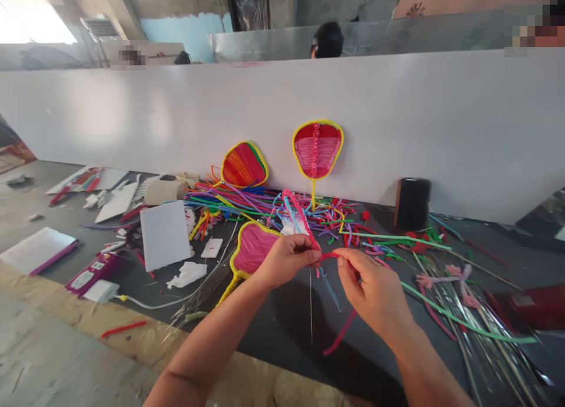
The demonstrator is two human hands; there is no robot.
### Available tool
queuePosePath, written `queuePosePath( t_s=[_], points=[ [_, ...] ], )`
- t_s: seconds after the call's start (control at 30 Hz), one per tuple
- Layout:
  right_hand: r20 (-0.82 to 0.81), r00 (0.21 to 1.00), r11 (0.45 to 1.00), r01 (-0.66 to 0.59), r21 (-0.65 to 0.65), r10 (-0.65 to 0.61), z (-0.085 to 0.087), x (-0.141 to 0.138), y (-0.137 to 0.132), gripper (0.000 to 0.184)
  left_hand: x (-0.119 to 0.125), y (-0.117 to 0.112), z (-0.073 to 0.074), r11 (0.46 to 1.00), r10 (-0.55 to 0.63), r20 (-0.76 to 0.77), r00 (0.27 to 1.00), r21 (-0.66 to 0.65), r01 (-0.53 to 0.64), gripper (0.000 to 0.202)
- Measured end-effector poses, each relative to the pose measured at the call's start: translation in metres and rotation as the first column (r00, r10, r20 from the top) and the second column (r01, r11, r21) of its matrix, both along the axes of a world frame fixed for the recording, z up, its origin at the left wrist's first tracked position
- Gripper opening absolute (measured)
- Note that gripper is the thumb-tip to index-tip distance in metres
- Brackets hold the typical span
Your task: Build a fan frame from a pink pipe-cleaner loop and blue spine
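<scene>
Between finger and thumb, my left hand [286, 260] pinches a bright pink pipe cleaner [299, 210], wound in a narrow upright strip beside a light blue one [289, 206]. My right hand [371, 283] grips the same pink strand to the right, with a short stretch spanning the gap between the hands. Below the hands, a pale blue strand [330, 289] and a thin wire hang down. A longer pink tail [339, 334] shows under my right hand. Just left of my left hand, a pink fan shape with a yellow rim [253, 248] lies on the table, partly covered.
A red-pink fan [318, 151] and an orange-red fan [245, 164] lean by the white partition [176, 119]. Loose pipe cleaners [247, 201] pile before them. A dark phone [412, 204] stands right, near metal rods [489, 336]. A purple device [92, 273] and cable lie left. People are behind the partition.
</scene>
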State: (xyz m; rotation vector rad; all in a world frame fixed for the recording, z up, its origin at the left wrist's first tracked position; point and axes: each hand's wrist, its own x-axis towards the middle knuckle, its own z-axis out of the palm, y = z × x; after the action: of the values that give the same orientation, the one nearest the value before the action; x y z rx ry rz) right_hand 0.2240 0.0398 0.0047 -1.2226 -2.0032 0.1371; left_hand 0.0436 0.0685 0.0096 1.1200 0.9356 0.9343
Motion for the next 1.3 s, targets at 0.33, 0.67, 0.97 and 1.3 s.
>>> queuePosePath(
  t_s=[0.33, 0.67, 0.97, 1.3],
  points=[
    [-0.001, 0.998, 0.995, -0.056, -0.079, 0.056, -0.008, -0.005, 0.002, 0.019, 0.002, -0.001, -0.002, 0.999, -0.015, -0.005, 1.0, 0.039, 0.015, 0.036],
    [-0.021, 0.997, 0.975, -0.083, -0.208, 0.081, -0.009, -0.002, 0.005, 0.016, 0.005, -0.001, -0.008, 0.998, -0.005, 0.038, 0.999, 0.055, 0.003, 0.035],
    [0.004, 0.997, 0.996, -0.073, -0.057, 0.074, -0.008, -0.006, 0.005, 0.015, 0.001, -0.001, -0.013, 0.988, -0.034, -0.135, 0.99, 0.144, 0.053, 0.029],
    [0.02, 0.997, 0.997, -0.067, -0.044, 0.068, -0.009, -0.005, 0.004, 0.015, 0.003, -0.003, -0.011, 0.988, -0.016, -0.186, 0.982, 0.146, 0.044, 0.032]
  ],
)
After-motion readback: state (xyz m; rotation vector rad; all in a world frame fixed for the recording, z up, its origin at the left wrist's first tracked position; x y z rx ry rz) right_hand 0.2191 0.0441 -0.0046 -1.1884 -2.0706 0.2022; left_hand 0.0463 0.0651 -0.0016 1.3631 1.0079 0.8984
